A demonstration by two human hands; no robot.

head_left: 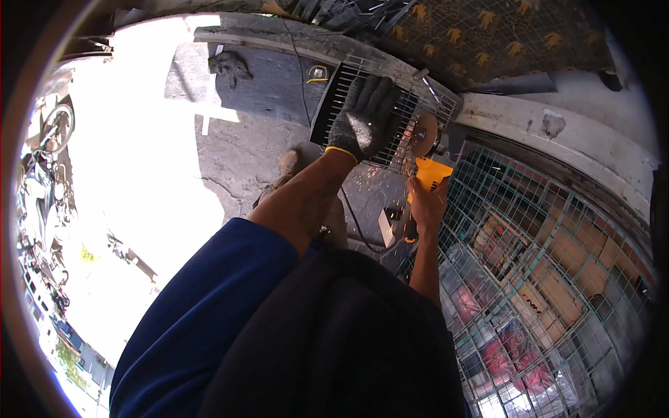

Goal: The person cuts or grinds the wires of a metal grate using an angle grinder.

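Note:
A dark grey glove with a yellow cuff covers my left hand (364, 118), which lies with its fingers stretched over a metal grate (334, 104) of thin parallel bars. My bare right hand (426, 203) is wrapped round a yellow angle grinder (433, 173). The grinder's round brown disc (424, 135) is at the right part of the grate, to the right of my left hand. Orange sparks fly from the disc down over the ground. Where the disc meets the bars is hard to make out.
A green wire mesh cage (519, 272) with boxes stands at the right. A hammer (426, 78) lies beyond the grate. A dark cloth (231, 66) and a yellow-edged tape item (318, 72) lie on the ground. A black cable (355, 219) curves near my feet.

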